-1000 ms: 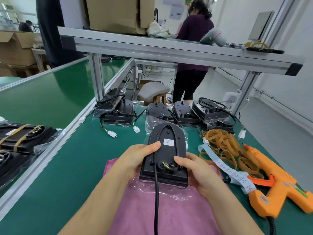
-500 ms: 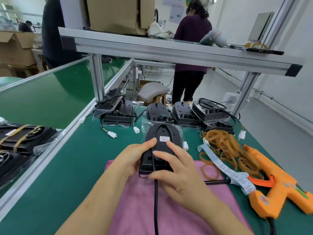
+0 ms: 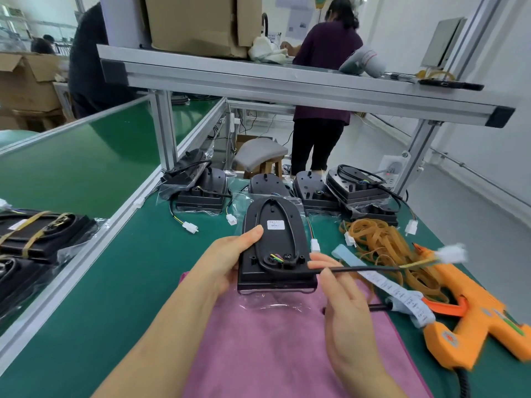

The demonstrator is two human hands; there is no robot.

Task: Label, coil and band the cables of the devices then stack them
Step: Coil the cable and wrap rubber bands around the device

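Device (image 3: 274,248) held: one; cable (image 3: 359,269): one.

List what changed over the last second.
The right hand left the near edge of the device, pinched the black cable and swung it out rightward, its white connector now above the glue gun. The left hand still grips the device; the rubber bands lie unmoved.

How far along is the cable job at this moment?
Done: a banded device lies at left, and the held device carries a label. In hand: the left hand grips it, the right hand pinches its straight cable. Left: coiling, banding, stacking, plus the loose-cabled devices behind.
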